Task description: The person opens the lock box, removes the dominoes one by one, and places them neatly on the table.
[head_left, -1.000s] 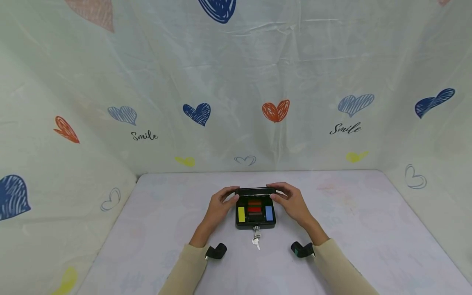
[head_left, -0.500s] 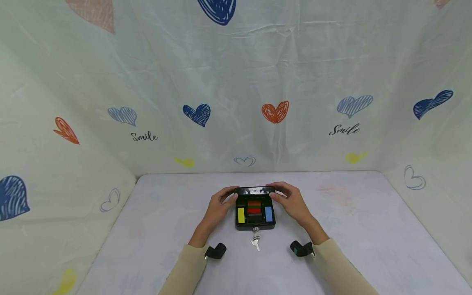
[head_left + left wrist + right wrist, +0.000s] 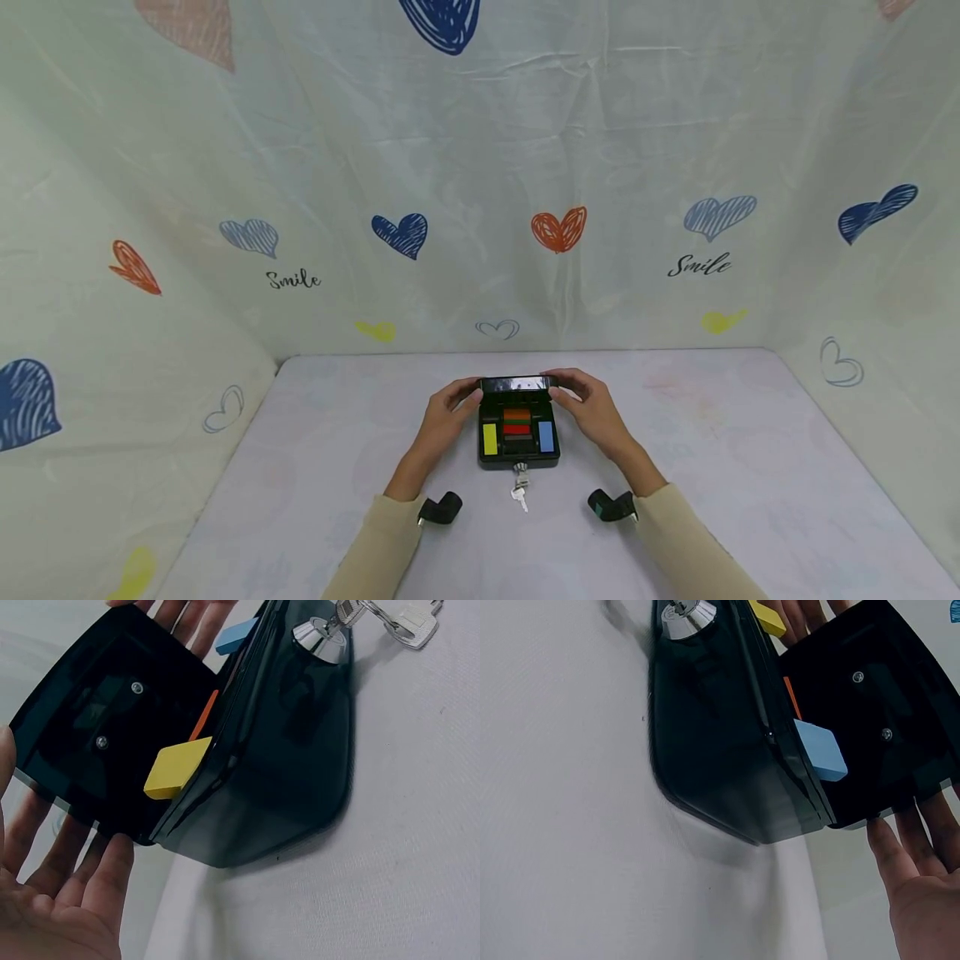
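A small black lockbox [image 3: 277, 780] stands on the table, its lid [image 3: 97, 712] raised on the far side. My left hand [image 3: 442, 421] holds the lid's left edge, thumb on the inner side and fingers behind. At the opposite edge my right hand [image 3: 596, 417] grips the lid in the same way. Inside the box, a yellow block [image 3: 490, 438] sits at the left and a blue block [image 3: 546, 436] at the right. Red [image 3: 517, 429] and orange pieces [image 3: 517, 413] lie between them. Keys [image 3: 520, 493] hang from the silver lock [image 3: 322, 639] at the front.
The white table [image 3: 337, 433] extends around the box, with a heart-printed curtain [image 3: 480, 167] rising behind it and at both sides. Black wrist devices stick out near the left cuff [image 3: 441, 508] and right cuff [image 3: 611, 505].
Both hands have tipped the lid slightly farther back, and its inner face now shows a bright reflection. The box and keys have hardly shifted.
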Demonstrator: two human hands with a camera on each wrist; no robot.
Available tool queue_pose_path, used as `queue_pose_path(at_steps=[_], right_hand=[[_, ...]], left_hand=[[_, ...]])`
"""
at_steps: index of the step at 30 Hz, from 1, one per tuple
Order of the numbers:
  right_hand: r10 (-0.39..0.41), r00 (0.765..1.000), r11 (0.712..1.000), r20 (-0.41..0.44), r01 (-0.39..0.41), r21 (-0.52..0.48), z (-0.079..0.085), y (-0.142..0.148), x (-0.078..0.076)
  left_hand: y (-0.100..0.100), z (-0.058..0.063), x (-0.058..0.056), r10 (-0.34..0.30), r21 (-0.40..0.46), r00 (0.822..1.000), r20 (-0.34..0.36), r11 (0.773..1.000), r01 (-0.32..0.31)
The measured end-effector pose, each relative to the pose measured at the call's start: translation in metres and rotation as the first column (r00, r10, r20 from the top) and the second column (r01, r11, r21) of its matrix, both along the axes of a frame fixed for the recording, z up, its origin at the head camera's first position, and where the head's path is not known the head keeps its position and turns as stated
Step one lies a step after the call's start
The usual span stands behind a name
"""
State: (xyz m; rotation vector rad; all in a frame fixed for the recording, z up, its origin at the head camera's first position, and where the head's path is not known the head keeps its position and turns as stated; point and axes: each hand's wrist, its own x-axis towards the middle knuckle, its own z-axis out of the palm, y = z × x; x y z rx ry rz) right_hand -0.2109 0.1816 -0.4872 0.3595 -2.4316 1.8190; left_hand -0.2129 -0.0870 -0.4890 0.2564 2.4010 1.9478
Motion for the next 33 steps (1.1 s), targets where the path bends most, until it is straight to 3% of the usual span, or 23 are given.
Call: queue_pose_path(at_steps=[13, 33], right_hand=[[-0.021, 0.998, 1.0, -0.058, 0.02, -0.007, -0.004, 0.0016, 0.0009], [-0.048, 0.999, 0.999, 0.013, 0.048, -0.002, -0.0013, 0.0021, -0.0074]], left_hand=[[0.0005, -0.001, -0.0025, 0.011, 0.018, 1.0, 0.024, 1.0, -0.011], [0.0039, 0.003, -0.0066, 0.028, 0.057, 0.997, 0.069, 0.998, -0.032]])
